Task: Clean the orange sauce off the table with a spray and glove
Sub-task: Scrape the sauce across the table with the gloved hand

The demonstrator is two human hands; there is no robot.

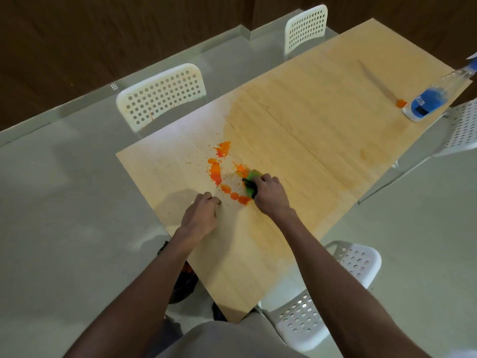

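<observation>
Right hand curled tight around a bunched green glove, pressing it onto the table. Orange sauce splashed just left of that grip, 1 blob touching the glove's far edge, a chain of round drops curving right up against the knuckles. Left hand down on the wood just left of the drops, fingers curled under, holding nothing. Spray bottle with blue liquid standing well off to the far right of the grip, near the table's right edge, a small orange spot just beside it. Bare wood stretching away beyond the glove towards the bottle. Near table edge close behind both wrists. 4 white perforated chairs around the table.
</observation>
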